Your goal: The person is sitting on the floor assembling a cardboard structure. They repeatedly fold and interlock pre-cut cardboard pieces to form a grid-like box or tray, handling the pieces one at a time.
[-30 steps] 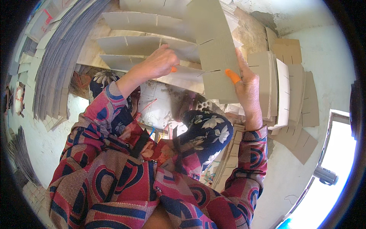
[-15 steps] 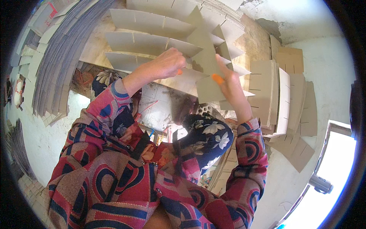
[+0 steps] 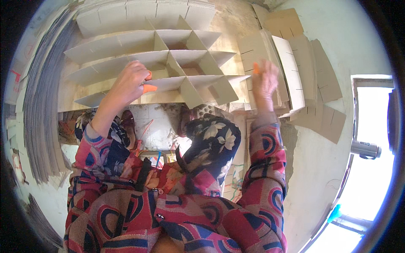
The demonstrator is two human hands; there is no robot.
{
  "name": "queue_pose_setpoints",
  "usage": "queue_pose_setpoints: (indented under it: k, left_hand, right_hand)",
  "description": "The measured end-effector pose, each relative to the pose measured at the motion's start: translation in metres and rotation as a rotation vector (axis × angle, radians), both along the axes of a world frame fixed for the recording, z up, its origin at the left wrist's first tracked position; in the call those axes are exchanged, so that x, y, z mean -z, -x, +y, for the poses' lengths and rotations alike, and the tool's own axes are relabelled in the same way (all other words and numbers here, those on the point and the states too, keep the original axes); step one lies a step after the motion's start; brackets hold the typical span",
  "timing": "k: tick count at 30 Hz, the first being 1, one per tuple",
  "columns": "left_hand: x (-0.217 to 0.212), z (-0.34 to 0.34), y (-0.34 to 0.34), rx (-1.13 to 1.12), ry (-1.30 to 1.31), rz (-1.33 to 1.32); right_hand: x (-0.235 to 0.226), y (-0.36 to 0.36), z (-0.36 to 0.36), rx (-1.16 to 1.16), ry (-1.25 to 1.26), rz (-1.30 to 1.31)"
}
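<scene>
In the head view, a cardboard divider grid (image 3: 168, 63) lay flat ahead of the person, made of long grey-brown strips crossed by shorter slotted pieces so that it formed open cells. Everything else is placed here against that grid.

The left hand (image 3: 130, 82) rested on the near left part of the grid, its fingers curled down over the edge of one long strip. An orange fingertip cover (image 3: 148, 88) showed on that hand. The hand seemed closed loosely on the strip's edge, though the fingers hid how firm the hold was.

The right hand (image 3: 265, 80) was just beyond the grid's right end, apart from it, raised with the fingers spread and slightly blurred. It had hold of nothing that could be seen. It too carried an orange tip (image 3: 255, 68). The hand hovered over a stack of slotted cardboard pieces (image 3: 291, 71) that lay fanned out to the right of the grid.

To the left of the grid stood a thick pile of flat cardboard sheets (image 3: 40, 109), seen edge on. Nearer than the grid, between it and the person's body, was a pale tiled floor patch (image 3: 162, 126) with some coloured strands on it. The person's patterned red sleeves (image 3: 265, 168) and a dark floral-print knee (image 3: 213, 135) filled the lower part of the picture. Far right of the grid, a bright window opening (image 3: 371, 139) broke the pale wall.
</scene>
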State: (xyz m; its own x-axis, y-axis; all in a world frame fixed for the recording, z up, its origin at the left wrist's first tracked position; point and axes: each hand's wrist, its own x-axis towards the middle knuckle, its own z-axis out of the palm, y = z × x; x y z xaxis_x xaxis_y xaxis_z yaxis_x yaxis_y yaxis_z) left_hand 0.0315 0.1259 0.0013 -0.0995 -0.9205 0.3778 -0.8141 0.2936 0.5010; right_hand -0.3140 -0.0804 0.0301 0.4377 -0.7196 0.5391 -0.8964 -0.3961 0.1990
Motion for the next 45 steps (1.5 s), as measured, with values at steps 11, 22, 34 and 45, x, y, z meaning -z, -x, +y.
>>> queue_pose_setpoints:
  k: [11, 22, 34, 45]
  left_hand:
    - [0.001, 0.018, -0.009, -0.069, 0.004, -0.027]
    - [-0.005, 0.032, -0.01, -0.15, 0.135, -0.026]
    - [-0.052, -0.005, 0.058, -0.066, -0.12, 1.23]
    - [-0.031, 0.034, 0.015, -0.366, -0.077, 1.671]
  right_hand:
    - [0.036, 0.104, -0.034, 0.295, -0.172, 0.261]
    - [0.016, 0.114, -0.034, 0.324, -0.218, -0.089]
    - [-0.095, -0.058, 0.081, -0.486, -0.902, -1.236]
    - [-0.059, -0.138, 0.136, -0.56, -1.129, -1.189]
